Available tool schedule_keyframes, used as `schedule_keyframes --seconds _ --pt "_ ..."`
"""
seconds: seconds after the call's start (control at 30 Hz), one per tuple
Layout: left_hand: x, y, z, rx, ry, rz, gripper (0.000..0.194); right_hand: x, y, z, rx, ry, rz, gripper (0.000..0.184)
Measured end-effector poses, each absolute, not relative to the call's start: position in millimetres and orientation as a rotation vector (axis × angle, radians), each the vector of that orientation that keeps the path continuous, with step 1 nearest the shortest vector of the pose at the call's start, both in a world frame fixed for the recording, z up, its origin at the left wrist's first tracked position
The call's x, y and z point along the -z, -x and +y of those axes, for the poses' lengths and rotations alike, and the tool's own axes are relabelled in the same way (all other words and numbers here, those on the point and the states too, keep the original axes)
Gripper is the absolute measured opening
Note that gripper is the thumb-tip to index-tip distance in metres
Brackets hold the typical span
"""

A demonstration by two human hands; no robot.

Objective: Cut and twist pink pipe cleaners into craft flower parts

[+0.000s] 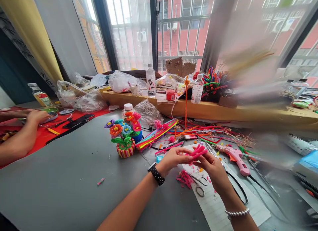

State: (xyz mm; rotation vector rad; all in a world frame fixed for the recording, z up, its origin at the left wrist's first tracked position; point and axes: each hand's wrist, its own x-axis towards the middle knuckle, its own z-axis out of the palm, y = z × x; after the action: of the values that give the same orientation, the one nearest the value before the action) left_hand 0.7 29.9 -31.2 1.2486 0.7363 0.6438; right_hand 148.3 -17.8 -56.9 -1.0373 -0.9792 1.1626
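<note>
Both my hands meet over the grey table [74, 178], pinching a pink pipe-cleaner piece [197, 152]. My left hand [174, 160], with a black dotted watch at the wrist, grips its near end. My right hand [211, 166], with a silver bead bracelet, holds it from the right side. Below them lie scissors [200, 184] and pink fluff scraps [184, 178] on a sheet of lined paper [218, 204]. A pink glue gun [236, 156] rests just right of my right hand.
Small pots of pipe-cleaner flowers [125, 135] and a bundle of coloured pipe cleaners [159, 133] lie ahead. Bottles [150, 80], bags and craft clutter line the wooden ledge [223, 112]. Another person's arm [22, 135] rests on a red mat at left.
</note>
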Motion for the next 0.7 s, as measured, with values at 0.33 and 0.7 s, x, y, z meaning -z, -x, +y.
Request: schedule_keyframes --seconds 0.33,0.7 --pt "31.6 -0.6 31.0 -0.638 -1.291 0.758 0.038 50.7 -150.4 -22.9 -1.272 0.976 -1.021 0.021" --pt "33.9 -1.8 31.9 -0.659 -1.348 0.812 0.031 52.0 -148.1 -19.8 -1.224 1.043 -1.069 0.030"
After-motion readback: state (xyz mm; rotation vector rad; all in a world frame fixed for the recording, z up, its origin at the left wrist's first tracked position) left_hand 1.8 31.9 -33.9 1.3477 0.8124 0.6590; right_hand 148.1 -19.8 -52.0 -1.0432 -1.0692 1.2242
